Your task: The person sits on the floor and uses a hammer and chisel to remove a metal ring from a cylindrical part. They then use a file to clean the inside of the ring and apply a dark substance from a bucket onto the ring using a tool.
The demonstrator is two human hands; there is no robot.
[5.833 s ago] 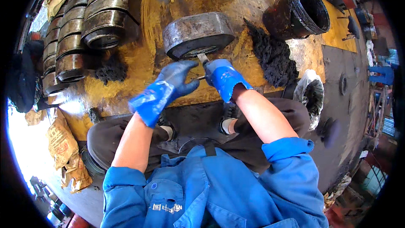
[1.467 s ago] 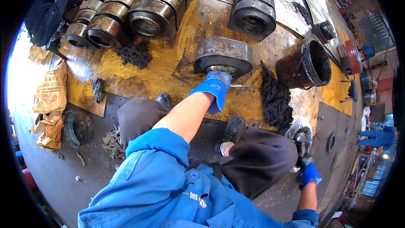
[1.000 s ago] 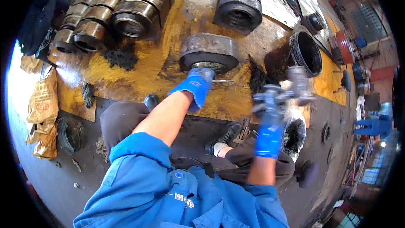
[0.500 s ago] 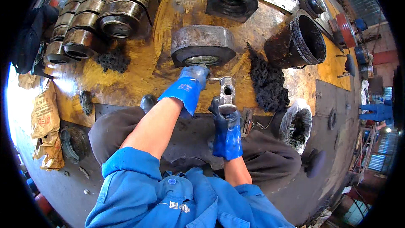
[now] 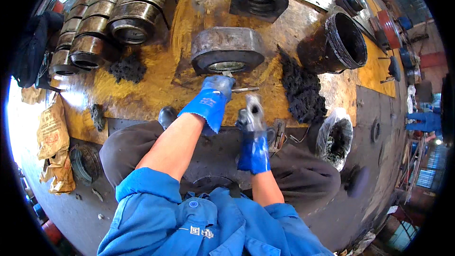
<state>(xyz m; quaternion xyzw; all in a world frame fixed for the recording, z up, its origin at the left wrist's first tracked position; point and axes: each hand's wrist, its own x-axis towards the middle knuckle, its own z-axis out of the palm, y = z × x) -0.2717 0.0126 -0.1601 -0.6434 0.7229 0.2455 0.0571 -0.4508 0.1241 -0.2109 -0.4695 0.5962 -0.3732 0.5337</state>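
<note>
Closest to me are the knees, spread wide, and the right hand [image 5: 251, 124] sits between them in a blue glove, closed around a hammer-like tool [image 5: 255, 108] whose metal head is pretty blurry. A bit further out and over to the left, the left hand [image 5: 217, 86] is clenched on a thin metal rod [image 5: 246, 89] that pokes out toward the right side. There's also a flat metal tip [image 5: 227, 73] just past that fist, can't tell if it's part of the same piece. The chunky steel ring [image 5: 227, 45] is straight ahead of the left fist, really close, with its bore facing the person; the right hand is further back from it.

Edge-wise, the yellow board [image 5: 156, 96] ends just past the shoes, so both hands work near that front lip. To the left there's a wide stretch of it before a small dark tuft [image 5: 128, 68]. Right side is tighter: dark fibre heap [image 5: 303, 90], a plastic bag [image 5: 326, 132] near the right knee, then a tilted black bucket [image 5: 313, 50]. Beyond the ring, a gap of board, then a dark ring stack [image 5: 259, 0], with rows of metal rings [image 5: 133, 12] off left.
</note>
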